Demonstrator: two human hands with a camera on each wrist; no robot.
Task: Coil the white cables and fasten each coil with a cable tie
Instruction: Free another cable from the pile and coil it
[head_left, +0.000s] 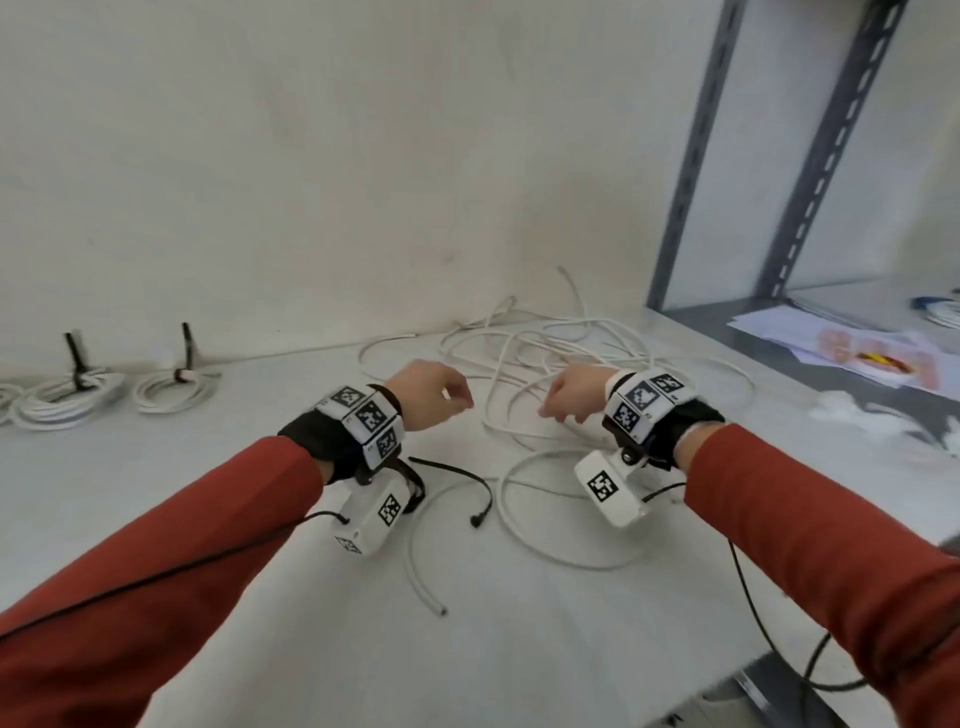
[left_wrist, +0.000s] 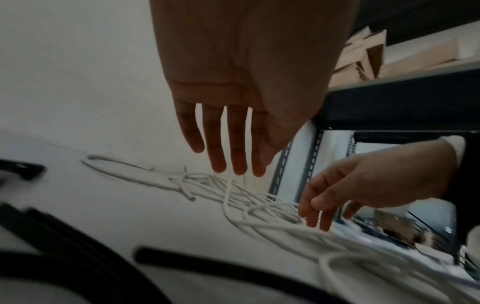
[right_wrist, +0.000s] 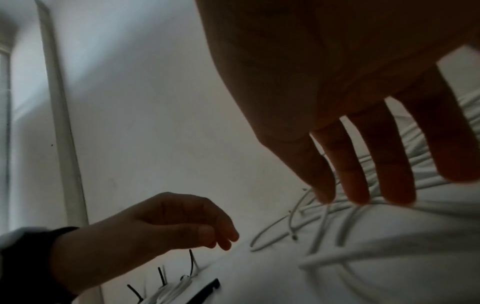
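A loose tangle of white cables (head_left: 545, 353) lies on the white table (head_left: 208, 467) toward the back. My left hand (head_left: 457, 402) hovers at the tangle's left side, fingers relaxed and holding nothing (left_wrist: 228, 160). My right hand (head_left: 553, 410) faces it from the right, fingers straight, tips down at the strands (left_wrist: 319, 209); I cannot tell if they touch. One cable end (head_left: 441, 610) trails toward me. A loose black cable tie (head_left: 467, 475) lies beside my left wrist. At the far left sit two finished coils (head_left: 67, 400) (head_left: 174, 389), each bound with a black tie.
A grey metal shelf rack (head_left: 727, 156) stands at the right, with papers (head_left: 857, 343) on its shelf. A crumpled white wad (head_left: 872, 415) lies near the table's right edge. The wall runs close behind the cables. Black wrist-camera leads hang from both arms.
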